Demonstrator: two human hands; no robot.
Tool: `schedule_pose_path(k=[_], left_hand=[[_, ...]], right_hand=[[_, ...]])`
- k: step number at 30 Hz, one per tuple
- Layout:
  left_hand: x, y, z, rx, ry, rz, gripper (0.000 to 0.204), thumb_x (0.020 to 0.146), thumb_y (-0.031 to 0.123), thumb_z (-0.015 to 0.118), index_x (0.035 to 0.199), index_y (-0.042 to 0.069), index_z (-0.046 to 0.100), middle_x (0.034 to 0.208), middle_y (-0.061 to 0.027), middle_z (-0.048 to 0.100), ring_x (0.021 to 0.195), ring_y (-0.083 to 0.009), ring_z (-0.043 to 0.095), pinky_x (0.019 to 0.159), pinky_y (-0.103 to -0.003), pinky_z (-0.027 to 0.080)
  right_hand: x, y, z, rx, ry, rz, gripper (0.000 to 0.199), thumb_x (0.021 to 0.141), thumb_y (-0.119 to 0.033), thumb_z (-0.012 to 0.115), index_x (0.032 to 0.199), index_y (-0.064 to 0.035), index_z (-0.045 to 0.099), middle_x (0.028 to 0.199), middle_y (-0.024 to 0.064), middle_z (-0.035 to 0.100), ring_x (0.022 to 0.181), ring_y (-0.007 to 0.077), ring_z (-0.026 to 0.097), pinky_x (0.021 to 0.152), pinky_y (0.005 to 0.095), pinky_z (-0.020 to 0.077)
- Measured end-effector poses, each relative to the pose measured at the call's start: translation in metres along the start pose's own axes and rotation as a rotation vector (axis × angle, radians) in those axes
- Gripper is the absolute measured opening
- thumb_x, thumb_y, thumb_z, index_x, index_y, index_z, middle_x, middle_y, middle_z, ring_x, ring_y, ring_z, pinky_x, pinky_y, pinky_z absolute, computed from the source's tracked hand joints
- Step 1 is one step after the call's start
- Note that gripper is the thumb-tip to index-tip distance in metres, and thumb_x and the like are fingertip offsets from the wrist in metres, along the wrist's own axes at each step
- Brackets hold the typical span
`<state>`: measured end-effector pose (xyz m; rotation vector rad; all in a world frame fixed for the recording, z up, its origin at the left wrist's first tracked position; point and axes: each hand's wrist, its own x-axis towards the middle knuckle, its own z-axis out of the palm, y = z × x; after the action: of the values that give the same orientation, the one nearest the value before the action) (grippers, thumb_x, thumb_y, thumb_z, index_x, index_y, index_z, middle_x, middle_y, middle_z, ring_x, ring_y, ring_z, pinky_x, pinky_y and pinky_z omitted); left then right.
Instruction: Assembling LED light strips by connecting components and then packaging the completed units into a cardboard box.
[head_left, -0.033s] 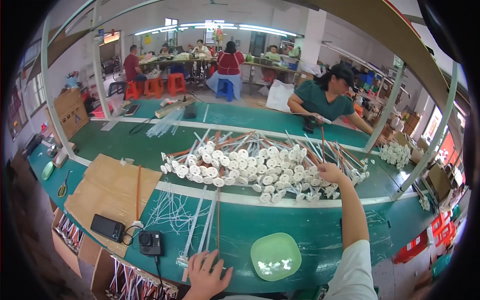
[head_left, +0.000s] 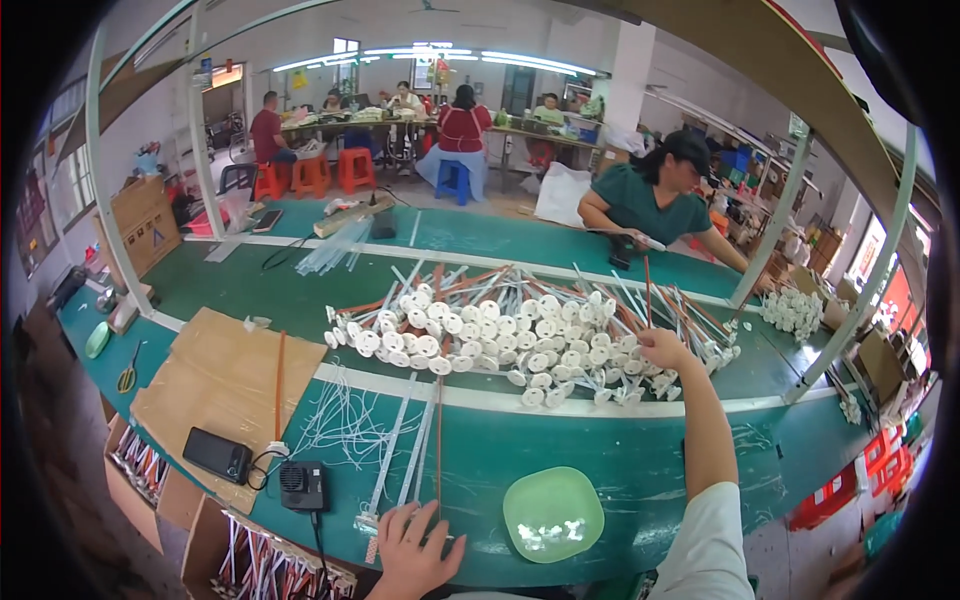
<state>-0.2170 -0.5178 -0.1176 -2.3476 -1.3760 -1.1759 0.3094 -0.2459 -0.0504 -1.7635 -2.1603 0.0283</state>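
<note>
My right hand [head_left: 665, 350] is stretched out over the right side of a big pile of white disc-ended rods [head_left: 500, 330] and pinches a thin orange-brown rod [head_left: 647, 290] that stands nearly upright. My left hand [head_left: 415, 550] lies flat at the near edge of the green table [head_left: 620, 460], fingers spread. Its fingertips rest on the near ends of a few long white and brown rods [head_left: 437, 440], and it grips nothing.
A light green dish [head_left: 552, 513] with small white bits sits between my arms. To the left lie loose white wires [head_left: 345, 420], a cardboard sheet [head_left: 225, 380], a flat black device [head_left: 217, 455] and a small black box [head_left: 302, 485]. A person in green [head_left: 650, 200] works opposite.
</note>
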Motion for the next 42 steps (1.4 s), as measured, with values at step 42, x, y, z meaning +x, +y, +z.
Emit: schedule_pose_path(k=[42], left_hand=[[0.006, 0.117, -0.013, -1.588, -0.692, -0.464, 0.036, 0.103, 0.031, 0.039, 0.123, 0.001, 0.044, 0.099, -0.0044, 0.053, 0.083, -0.013, 0.049, 0.077, -0.029, 0.044]], right_hand=[[-0.307, -0.339, 0.027, 0.482, 0.709, -0.354, 0.027, 0.063, -0.003, 0.083, 0.086, -0.0006, 0.07, 0.086, 0.0093, 0.07, 0.068, 0.0248, 0.067, 0.055, 0.0294, 0.0551]])
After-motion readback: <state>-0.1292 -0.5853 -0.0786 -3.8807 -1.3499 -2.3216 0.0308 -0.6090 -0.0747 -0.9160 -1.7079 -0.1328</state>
